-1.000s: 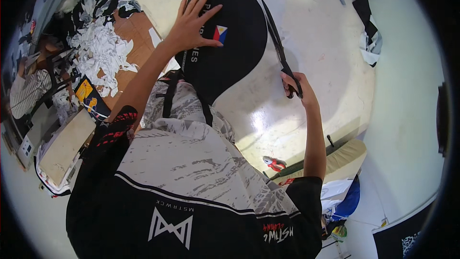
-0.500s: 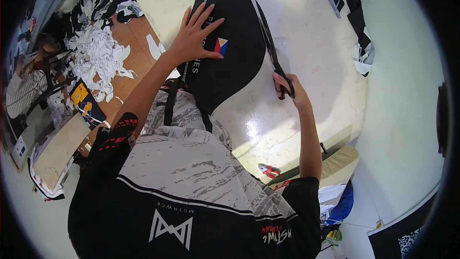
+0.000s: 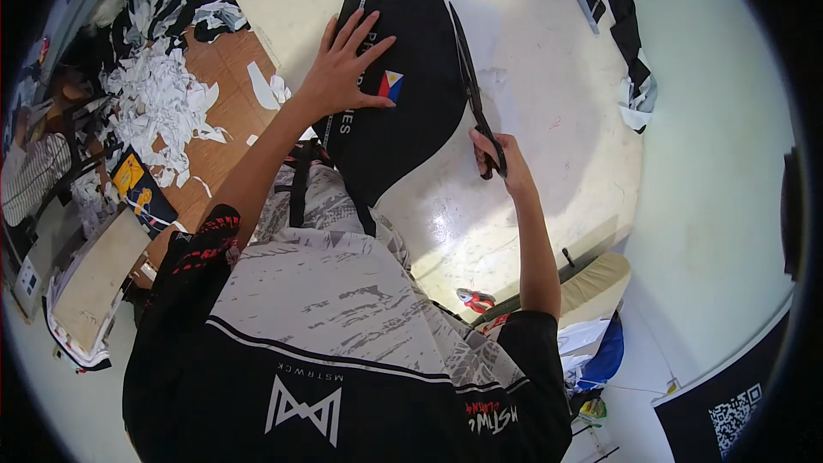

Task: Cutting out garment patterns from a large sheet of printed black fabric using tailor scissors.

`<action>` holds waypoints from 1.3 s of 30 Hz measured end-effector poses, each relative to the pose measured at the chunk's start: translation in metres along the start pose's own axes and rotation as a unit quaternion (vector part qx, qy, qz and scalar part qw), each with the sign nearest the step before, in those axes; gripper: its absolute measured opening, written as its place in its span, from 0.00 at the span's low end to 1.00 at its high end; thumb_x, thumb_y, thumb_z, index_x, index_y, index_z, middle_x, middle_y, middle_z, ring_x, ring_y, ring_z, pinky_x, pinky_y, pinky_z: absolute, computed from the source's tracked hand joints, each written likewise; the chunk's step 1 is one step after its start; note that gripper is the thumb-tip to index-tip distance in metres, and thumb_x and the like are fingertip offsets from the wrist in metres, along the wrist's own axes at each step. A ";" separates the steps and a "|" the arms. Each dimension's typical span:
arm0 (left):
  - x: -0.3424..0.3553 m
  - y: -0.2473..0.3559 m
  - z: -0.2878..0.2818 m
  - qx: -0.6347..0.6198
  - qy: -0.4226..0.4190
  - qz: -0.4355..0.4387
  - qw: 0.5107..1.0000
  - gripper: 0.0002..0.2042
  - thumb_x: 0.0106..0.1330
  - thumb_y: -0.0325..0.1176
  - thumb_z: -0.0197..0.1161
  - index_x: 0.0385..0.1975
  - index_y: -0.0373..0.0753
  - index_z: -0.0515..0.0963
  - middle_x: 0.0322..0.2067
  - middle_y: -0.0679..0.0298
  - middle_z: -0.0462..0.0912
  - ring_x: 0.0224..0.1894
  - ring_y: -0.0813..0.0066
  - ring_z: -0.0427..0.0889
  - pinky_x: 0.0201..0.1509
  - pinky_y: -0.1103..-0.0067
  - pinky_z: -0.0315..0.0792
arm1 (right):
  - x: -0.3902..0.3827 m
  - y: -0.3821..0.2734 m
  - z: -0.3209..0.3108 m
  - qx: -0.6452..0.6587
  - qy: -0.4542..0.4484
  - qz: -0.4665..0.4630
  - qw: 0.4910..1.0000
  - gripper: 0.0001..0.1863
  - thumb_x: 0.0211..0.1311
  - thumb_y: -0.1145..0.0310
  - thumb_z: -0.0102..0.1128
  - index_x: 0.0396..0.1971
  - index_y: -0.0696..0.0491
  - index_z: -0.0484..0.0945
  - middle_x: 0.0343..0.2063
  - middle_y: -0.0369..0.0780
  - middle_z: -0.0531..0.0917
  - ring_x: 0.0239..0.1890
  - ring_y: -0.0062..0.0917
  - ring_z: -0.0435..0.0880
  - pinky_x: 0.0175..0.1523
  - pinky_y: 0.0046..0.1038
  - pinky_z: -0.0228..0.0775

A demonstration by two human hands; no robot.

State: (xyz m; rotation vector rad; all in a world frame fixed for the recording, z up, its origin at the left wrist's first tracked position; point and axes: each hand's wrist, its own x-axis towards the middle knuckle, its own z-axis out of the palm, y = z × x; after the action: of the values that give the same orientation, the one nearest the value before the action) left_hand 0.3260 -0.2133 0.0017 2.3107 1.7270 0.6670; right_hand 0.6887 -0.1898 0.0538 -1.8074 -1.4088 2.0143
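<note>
My left hand (image 3: 343,77) lies with spread fingers on a black fabric piece (image 3: 411,137) with white lettering and a small red, blue and white flag patch, the thumb at the patch. My right hand (image 3: 506,163) grips large black scissors (image 3: 471,77), their long blades pointing away from me along the curved right edge of the fabric. A pale sheet (image 3: 483,21) shows beside the fabric on the cream tabletop (image 3: 570,77).
Fabric scraps (image 3: 154,94) cover wooden flooring on the left, where a person in stripes (image 3: 34,171) is partly visible. Dark offcuts (image 3: 626,26) lie along the table's right edge. Red pliers (image 3: 476,300) and a beige cushion (image 3: 591,283) sit lower right, beside a pale wall (image 3: 711,120).
The fabric, with my left hand on it, appears lower in the view. The scissors in my right hand have moved left, closer to the fabric's right edge.
</note>
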 end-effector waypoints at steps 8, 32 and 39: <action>0.000 0.007 -0.003 -0.007 -0.006 -0.007 1.000 0.51 0.50 0.71 0.75 0.76 0.55 0.69 0.81 0.56 0.52 0.84 0.51 0.46 0.85 0.46 0.37 | 0.009 -0.019 0.014 0.016 0.000 -0.005 1.000 0.27 0.70 0.45 0.69 0.19 0.49 0.72 0.17 0.31 0.73 0.19 0.17 0.73 0.29 0.23 0.62; -0.001 0.017 -0.003 -0.015 0.022 0.012 1.000 0.48 0.50 0.69 0.75 0.70 0.47 0.74 0.79 0.50 0.57 0.83 0.47 0.50 0.82 0.43 0.42 | 0.025 -0.046 0.026 0.057 0.022 -0.084 0.995 0.29 0.69 0.46 0.70 0.16 0.50 0.74 0.14 0.31 0.72 0.16 0.16 0.72 0.26 0.22 0.60; 0.000 0.016 0.000 -0.014 0.020 0.013 1.000 0.49 0.49 0.69 0.76 0.71 0.48 0.73 0.79 0.50 0.57 0.83 0.47 0.49 0.82 0.42 0.41 | 0.027 -0.034 0.030 0.003 0.103 -0.050 0.993 0.31 0.59 0.43 0.80 0.14 0.51 0.73 0.12 0.32 0.73 0.13 0.17 0.74 0.22 0.22 0.62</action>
State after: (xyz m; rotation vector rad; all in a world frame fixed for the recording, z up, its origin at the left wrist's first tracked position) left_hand 0.3402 -0.2179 0.0079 2.3201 1.6956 0.7438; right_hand 0.6389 -0.1705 0.0524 -1.8417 -1.4002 1.7279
